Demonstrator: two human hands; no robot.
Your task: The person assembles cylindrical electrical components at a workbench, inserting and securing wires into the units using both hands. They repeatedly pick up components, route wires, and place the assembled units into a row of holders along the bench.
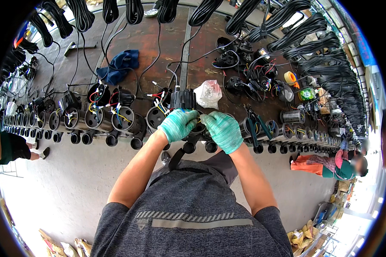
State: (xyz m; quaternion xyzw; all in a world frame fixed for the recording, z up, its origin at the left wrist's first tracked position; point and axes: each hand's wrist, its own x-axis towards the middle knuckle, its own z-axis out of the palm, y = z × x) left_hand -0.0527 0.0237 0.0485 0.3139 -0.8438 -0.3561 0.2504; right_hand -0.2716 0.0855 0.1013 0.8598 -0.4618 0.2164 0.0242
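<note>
My gloved left hand (179, 125) and right hand (224, 132) meet in front of me, fingers curled inward, tips nearly together. I cannot tell how tightly either is closed or what is pinched between them. Directly beneath my fingertips is a dark round housing (198, 128), partly hidden by the green gloves. Just beyond my left fingers stands a black ribbed cap (183, 98); beyond my right fingers sits a clear plastic bag (208, 94) of pale contents. To the right of my right fingers lie dark-handled pliers (254, 124). Left of my left fingers, an open cylinder (125, 120) shows coloured wires. Farther ahead, to the left, is a crumpled blue cloth (120, 66). Farthest from my fingers, coiled black cables (203, 13) line the table's far side.
</note>
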